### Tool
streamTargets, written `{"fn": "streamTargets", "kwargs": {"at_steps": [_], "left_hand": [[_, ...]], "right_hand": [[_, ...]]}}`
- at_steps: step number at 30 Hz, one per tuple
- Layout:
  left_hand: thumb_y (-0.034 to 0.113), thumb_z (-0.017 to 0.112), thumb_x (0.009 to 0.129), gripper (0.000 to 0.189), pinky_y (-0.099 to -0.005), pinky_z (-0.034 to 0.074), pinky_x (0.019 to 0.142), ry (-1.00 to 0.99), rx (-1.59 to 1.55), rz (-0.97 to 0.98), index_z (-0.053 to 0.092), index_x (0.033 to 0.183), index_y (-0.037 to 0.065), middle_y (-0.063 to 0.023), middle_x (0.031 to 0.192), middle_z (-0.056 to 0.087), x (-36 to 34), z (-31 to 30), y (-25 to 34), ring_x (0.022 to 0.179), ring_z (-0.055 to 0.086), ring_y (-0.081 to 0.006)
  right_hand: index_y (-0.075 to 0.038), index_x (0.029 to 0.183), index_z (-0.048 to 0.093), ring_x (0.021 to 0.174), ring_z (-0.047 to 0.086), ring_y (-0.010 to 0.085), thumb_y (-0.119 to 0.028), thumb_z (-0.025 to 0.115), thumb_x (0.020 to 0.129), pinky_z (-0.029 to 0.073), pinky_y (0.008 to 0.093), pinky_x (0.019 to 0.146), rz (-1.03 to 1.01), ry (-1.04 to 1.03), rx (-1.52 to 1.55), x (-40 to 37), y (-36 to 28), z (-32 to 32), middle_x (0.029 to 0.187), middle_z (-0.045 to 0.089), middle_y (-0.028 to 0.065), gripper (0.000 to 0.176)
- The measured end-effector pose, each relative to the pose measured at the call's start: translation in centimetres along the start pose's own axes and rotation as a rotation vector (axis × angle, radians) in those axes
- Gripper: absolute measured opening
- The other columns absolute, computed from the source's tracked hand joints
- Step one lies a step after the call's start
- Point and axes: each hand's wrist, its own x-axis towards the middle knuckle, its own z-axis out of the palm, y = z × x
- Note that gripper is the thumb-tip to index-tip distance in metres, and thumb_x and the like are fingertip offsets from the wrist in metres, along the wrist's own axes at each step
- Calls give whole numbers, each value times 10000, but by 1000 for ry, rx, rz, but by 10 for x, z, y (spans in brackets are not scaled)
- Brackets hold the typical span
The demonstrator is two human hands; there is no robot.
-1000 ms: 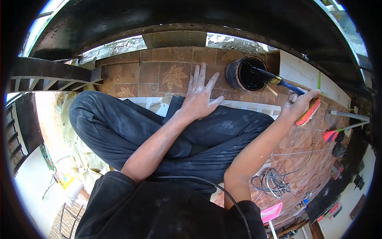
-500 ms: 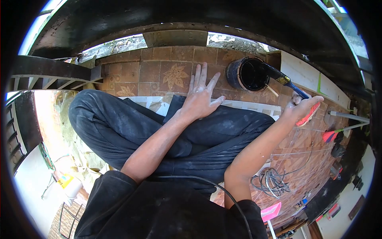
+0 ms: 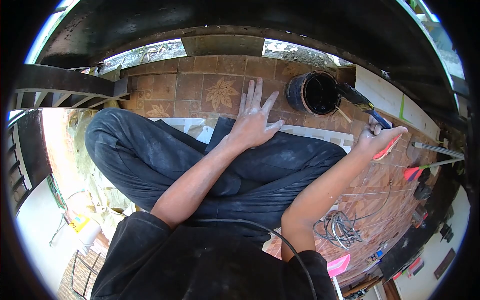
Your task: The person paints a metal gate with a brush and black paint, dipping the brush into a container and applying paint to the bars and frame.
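Observation:
My right hand (image 3: 376, 137) is closed round the blue handle of a paintbrush (image 3: 362, 104). The brush's dark bristle end is at the right rim of a can of black paint (image 3: 296, 94), which stands on the brown tiles. A thin stick (image 3: 344, 115) leans out of the can. My left hand (image 3: 254, 120) has its fingers spread and holds nothing; it is over my bent leg, with the fingertips above the tiled floor (image 3: 190, 87). Pale dust marks both hands.
A dark panel (image 3: 225, 15) spans the top, and dark rails (image 3: 65, 87) stand at the left. A white board (image 3: 395, 100) lies beyond the brush. Coiled cable (image 3: 340, 230), a pink dustpan (image 3: 339, 266) and a broom (image 3: 414, 173) are at the right.
The view has shifted slightly. The brush in my right hand is slightly lower and its bristle end is at the can's rim. My left hand has stayed nearly still.

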Motion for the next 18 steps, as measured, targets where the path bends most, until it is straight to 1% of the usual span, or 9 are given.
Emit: {"fn": "streamTargets", "kwargs": {"at_steps": [2,4,8,10,11,13,18], "left_hand": [[390,594,812,691,-518,116,1085,-5,7,-6,348,1376,74,-302,1454,42,0,0,0,1358,16,-446],[395,598,808,696,-518,117,1085,-4,0,-2,352,1374,75,-300,1455,40,0,0,0,1358,15,-446],[398,600,806,698,-518,118,1085,-4,-3,-7,354,1374,75,-299,1456,39,0,-1,0,1358,15,-445],[417,590,807,718,-540,118,1079,-13,-19,5,352,1365,34,-308,1452,20,0,-1,0,1356,1,-450],[417,590,807,718,-540,118,1079,-15,-19,6,352,1365,34,-308,1452,20,0,-1,0,1356,1,-450],[402,608,797,702,-521,124,1082,4,-8,6,365,1367,70,-306,1451,57,0,0,0,1357,23,-447],[408,609,795,703,-523,126,1081,10,-11,4,369,1365,73,-310,1449,66,0,0,0,1357,26,-448]], "right_hand": [[-129,749,327,411,295,99,-476,445,923,263,223,406,-10,32,-32,-3,-1,3,556,327,11,405],[-116,773,362,457,315,99,-499,435,916,255,230,425,-85,116,-258,-18,-5,15,580,322,11,416],[-97,821,405,505,330,99,-515,435,907,248,231,437,-28,74,-230,-15,-4,13,616,328,15,428],[-82,864,434,518,337,100,-518,442,904,250,229,436,-121,134,-294,-14,-1,13,634,339,17,438],[-82,864,434,518,337,100,-518,442,904,250,229,436,-121,137,-293,-14,-1,12,634,339,17,438],[-87,882,443,513,334,100,-510,446,905,253,226,439,-78,94,-231,-18,-2,15,633,329,16,424],[-95,883,438,515,342,96,-494,453,906,248,225,442,-113,110,-276,-19,-4,16,636,341,18,400]]}}
